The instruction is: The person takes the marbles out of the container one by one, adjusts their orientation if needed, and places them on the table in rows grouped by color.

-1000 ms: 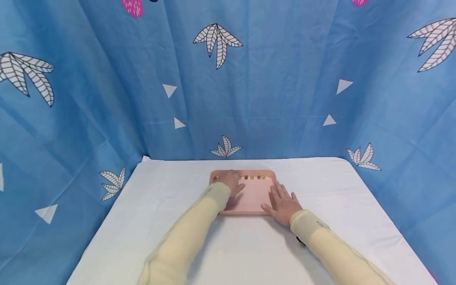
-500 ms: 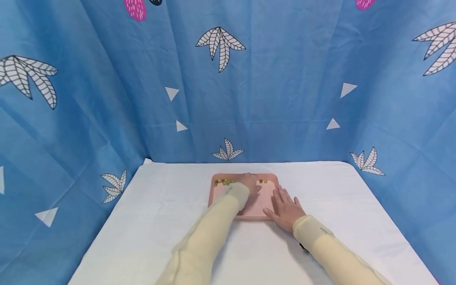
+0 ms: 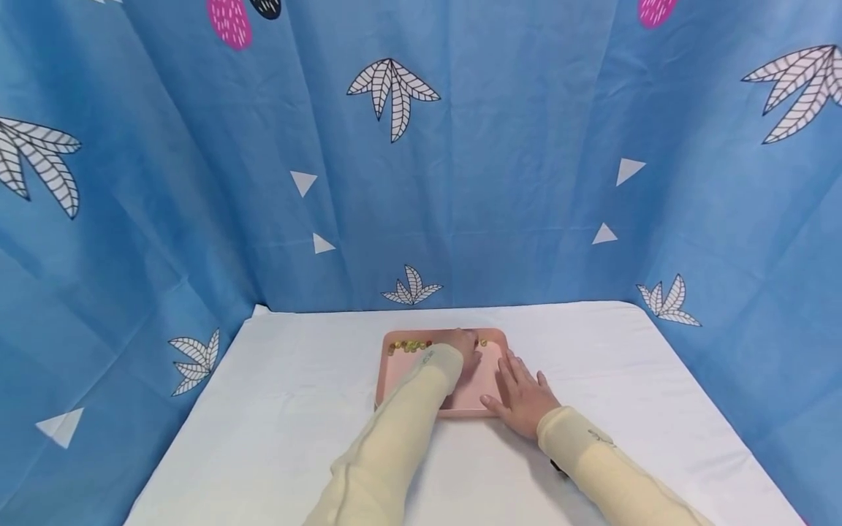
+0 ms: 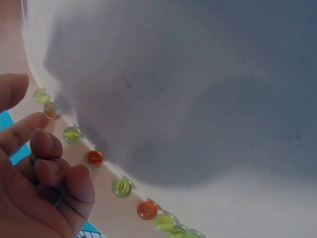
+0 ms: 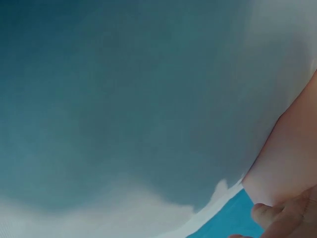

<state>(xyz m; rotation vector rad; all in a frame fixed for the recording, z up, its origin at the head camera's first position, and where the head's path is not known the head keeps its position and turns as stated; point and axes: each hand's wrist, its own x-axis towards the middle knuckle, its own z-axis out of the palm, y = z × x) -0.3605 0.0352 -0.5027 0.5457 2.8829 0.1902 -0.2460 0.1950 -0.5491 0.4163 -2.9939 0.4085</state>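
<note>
A pink tray (image 3: 388, 383) lies at the far middle of the table, with a row of glass marbles (image 3: 408, 345) along its back wall. My left hand (image 3: 463, 347) reaches over the back right part of the tray. In the left wrist view its index finger points out and touches a clear-and-orange marble (image 4: 50, 110), while the other fingers curl loosely with nothing in them. Beside that marble sits a yellow-green marble (image 4: 41, 95). Green and red marbles, such as a red marble (image 4: 94, 157), trail off spaced apart. My right hand (image 3: 524, 398) rests with spread fingers at the tray's right rim.
White cloth (image 3: 316, 409) covers the table around the tray. A blue patterned curtain (image 3: 513, 183) hangs behind the table and along both sides. In the right wrist view the tray's outer wall (image 5: 292, 144) rises beside the right fingers.
My left hand has moved rightward along the row of marbles, uncovering the marbles bunched at the tray's left end. The right hand stays at the right rim. The head view has shifted slightly.
</note>
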